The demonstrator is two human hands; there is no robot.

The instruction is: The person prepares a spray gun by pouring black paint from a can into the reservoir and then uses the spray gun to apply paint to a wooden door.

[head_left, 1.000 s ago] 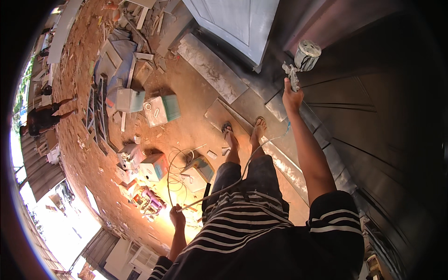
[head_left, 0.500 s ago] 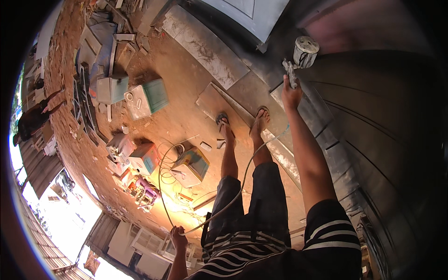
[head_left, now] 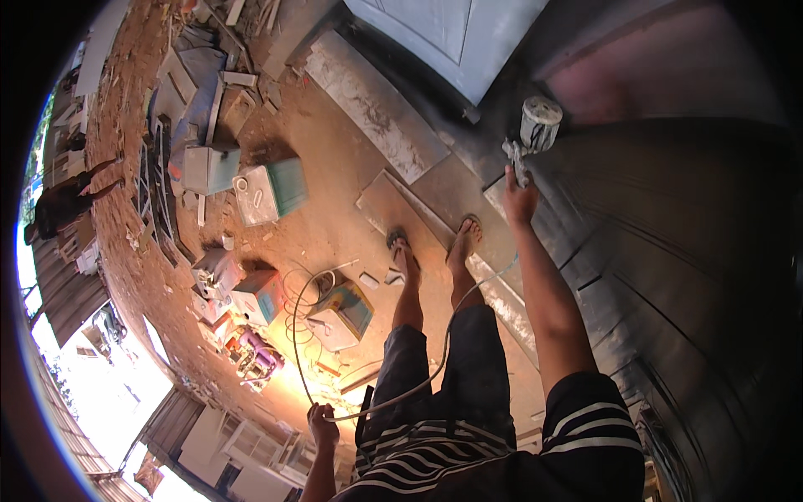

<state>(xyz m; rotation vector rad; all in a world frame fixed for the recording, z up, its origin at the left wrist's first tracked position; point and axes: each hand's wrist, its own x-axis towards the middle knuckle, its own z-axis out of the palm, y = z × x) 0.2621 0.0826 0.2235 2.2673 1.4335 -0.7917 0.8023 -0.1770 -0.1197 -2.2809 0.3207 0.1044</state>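
Note:
My right hand (head_left: 520, 201) is stretched forward and closed around the grip of a spray gun (head_left: 529, 142) with a pale cup on top. The gun sits at the edge of a large dark grooved panel (head_left: 669, 251) on the right. A thin hose (head_left: 435, 376) runs from the gun back past my legs to my left hand (head_left: 322, 427), which holds it low at my side. The hose loops on over the dirt floor. My feet in sandals (head_left: 435, 251) stand on a pale board.
Several square tins and cans (head_left: 268, 191) and a teal-sided box (head_left: 347, 314) lie on the dirt floor to the left. Long boards (head_left: 376, 109) and a pale blue door panel (head_left: 452, 33) lie ahead. Wood scraps are piled at far left, where another person (head_left: 63, 205) stands.
The view has swung so my body sits lower in frame. My left hand with the hose has dropped lower. My right hand stays on the spray gun at the dark panel's edge.

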